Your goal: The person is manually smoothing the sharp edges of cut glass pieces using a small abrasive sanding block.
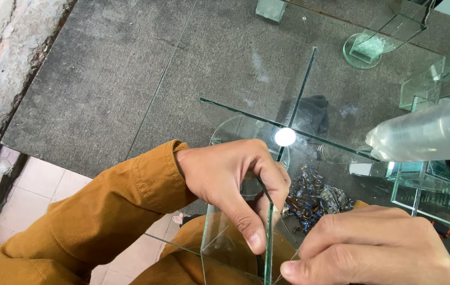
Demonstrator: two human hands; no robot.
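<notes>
Between my two hands, low in the view, stands a clear glass pane (235, 232), upright on edge over my lap and just off the near edge of the table (103, 95). My left hand (230, 179) is closed on it, thumb pressed to the near face and fingers curled over its top edge. My right hand (372, 245) pinches the pane's right side between thumb and forefinger. Just beyond my hands more glass panes (299, 105) lie and stand crossed on the grey table, with a bright glare spot where they meet. A clear plastic tube (430, 132) pokes in from the right. Farther back sits a round glass disc (362, 50), and glass boxes (436, 84) crowd the right side. Pale floor tiles (40, 184) show at lower left.
</notes>
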